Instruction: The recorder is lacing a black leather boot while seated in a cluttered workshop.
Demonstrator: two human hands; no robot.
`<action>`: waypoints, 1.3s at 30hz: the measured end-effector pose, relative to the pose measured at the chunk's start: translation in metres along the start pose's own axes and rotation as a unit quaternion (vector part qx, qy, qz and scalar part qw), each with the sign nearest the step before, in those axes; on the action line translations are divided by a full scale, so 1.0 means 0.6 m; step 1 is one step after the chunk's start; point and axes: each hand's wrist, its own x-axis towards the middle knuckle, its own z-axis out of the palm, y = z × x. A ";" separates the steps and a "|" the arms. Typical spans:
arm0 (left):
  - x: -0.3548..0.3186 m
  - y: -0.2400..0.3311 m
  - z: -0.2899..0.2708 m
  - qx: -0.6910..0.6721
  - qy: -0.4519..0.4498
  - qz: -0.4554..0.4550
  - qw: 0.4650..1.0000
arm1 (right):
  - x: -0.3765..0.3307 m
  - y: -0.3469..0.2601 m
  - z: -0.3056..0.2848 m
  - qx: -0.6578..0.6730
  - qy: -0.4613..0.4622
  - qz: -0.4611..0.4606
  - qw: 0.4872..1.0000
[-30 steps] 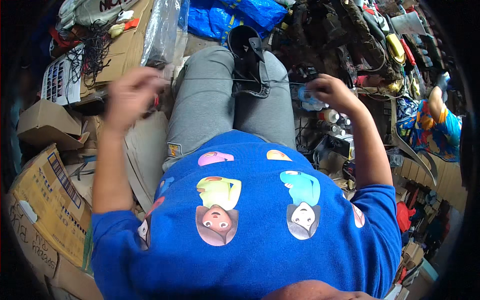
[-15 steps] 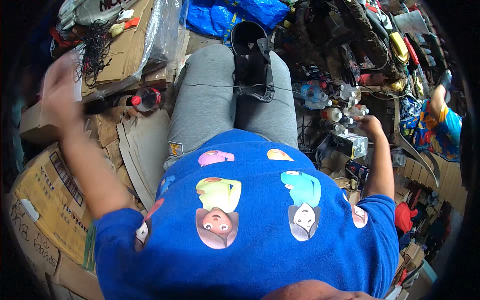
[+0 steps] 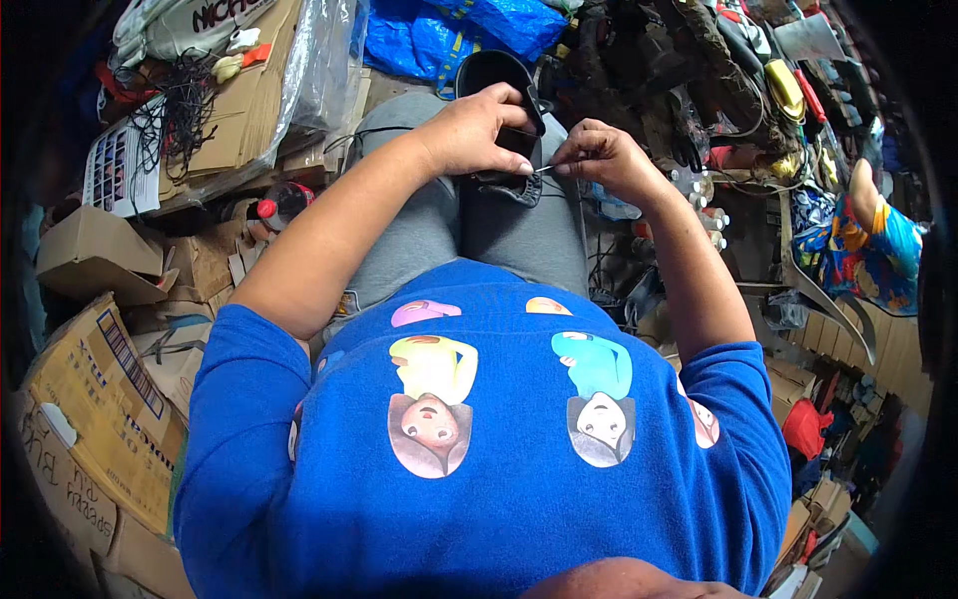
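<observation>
Black shoe [image 3: 496,75] rests on the lap of a seated person in grey trousers and a blue printed sweater, seen from above. The left hand [image 3: 477,132] lies curled over the shoe's near end, fingers closed on it. The right hand [image 3: 602,160] sits just beside, thumb and fingertips pinched tight on a thin needle [image 3: 544,170] whose tip meets the left fingertips. Flattened cardboard boxes [image 3: 95,389] crowd the floor on the person's left, with a red-capped bottle [image 3: 284,203] near the knee. Blue plastic sheeting [image 3: 439,35] lies beyond the shoe, and clear bottles [image 3: 699,195] stand to the right.
</observation>
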 end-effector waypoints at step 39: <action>0.007 -0.005 -0.026 -0.094 -0.171 -0.032 0.980 | -0.011 -0.103 0.075 -0.431 0.009 -0.130 0.893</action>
